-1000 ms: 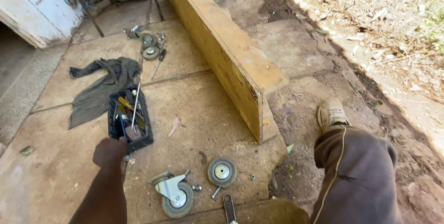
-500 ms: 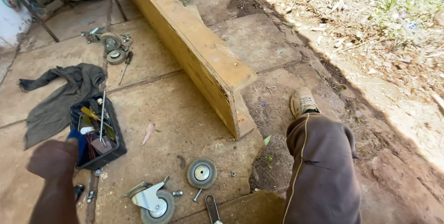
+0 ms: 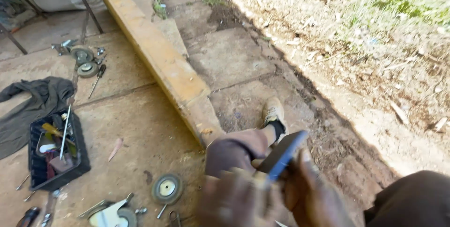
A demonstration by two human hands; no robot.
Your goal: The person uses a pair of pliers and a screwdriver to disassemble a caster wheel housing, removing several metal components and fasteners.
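Nearest the camera, at about six o'clock, the blurred left hand (image 3: 234, 201) and the right hand (image 3: 311, 194) meet around a flat dark rectangular object with a blue edge (image 3: 283, 154); the right hand's fingers (image 3: 304, 161) are curled onto it, while the blur hides how far the left hand is closed and whether it truly grips. The object tilts up toward one o'clock, just in front of a bent knee in brownish trousers (image 3: 234, 149). At eight o'clock on the concrete paving floor (image 3: 136, 128) lie a small grey metal-hubbed wheel (image 3: 167, 188) and a swivel caster with a silver bracket (image 3: 112, 213). At nine o'clock sits a black plastic tray of hand tools (image 3: 54, 149), with a dark grey cloth (image 3: 33, 103) beside it. Beyond the knee a tan shoe (image 3: 273, 111) rests near the end of a long yellow wooden beam (image 3: 150, 49) that runs toward eleven o'clock. Farthest, at ten o'clock, two more wheels (image 3: 84, 60) lie together.
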